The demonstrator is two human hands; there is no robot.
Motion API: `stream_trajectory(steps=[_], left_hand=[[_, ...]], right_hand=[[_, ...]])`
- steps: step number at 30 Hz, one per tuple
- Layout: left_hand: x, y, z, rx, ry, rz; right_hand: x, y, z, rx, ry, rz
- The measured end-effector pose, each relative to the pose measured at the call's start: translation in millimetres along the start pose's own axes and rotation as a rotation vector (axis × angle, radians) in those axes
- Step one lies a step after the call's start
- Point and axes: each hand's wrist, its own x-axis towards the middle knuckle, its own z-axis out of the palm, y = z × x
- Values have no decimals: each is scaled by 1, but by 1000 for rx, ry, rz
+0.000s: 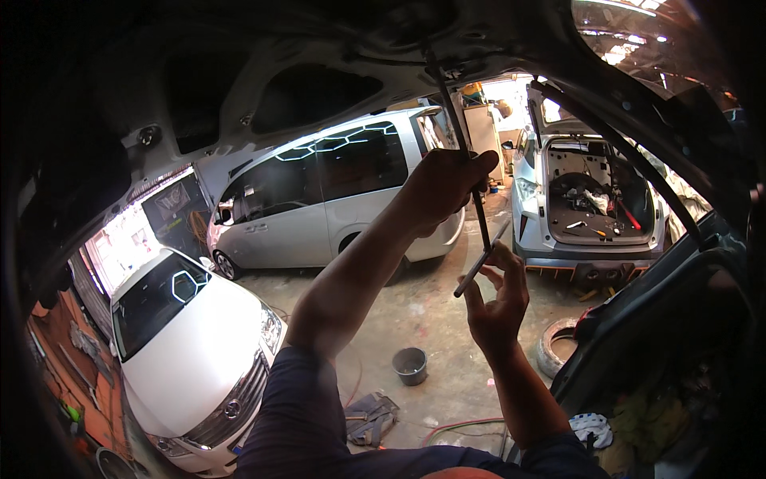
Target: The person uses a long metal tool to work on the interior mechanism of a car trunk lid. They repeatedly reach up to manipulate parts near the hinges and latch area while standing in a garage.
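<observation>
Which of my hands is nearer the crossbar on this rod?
Your right hand; its fingers touch the crossbar. Your left hand grips the rod higher up, apart from the crossbar.

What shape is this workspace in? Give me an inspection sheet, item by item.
Surface: grey concrete floor, stained in patches.
Job's things: dark T-handled rod, slanting up toward the raised vehicle panel; its upper end is lost in shadow.
Clutter: dark bucket, crumpled dark cloth or bag, tyre on the floor.
Hands: left hand wrapped around the shaft; right hand at the crossbar, firmness of grip unclear.
Cables: red hose or cable on the floor near the lower edge.
Surroundings: white van, white car, another vehicle with its rear open and loose items inside.
</observation>
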Motion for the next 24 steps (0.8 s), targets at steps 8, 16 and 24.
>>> stream_trajectory(steps=[8,16,24], left_hand=[[2,13,-3,-5,-17,131],[10,5,-10,289,28,422],[17,4,-9,16,8,254]], right_hand=[[19,10,-13,927,-265,922],[18,0,-4,999,-54,798],[12,-6,5,603,108,523]])
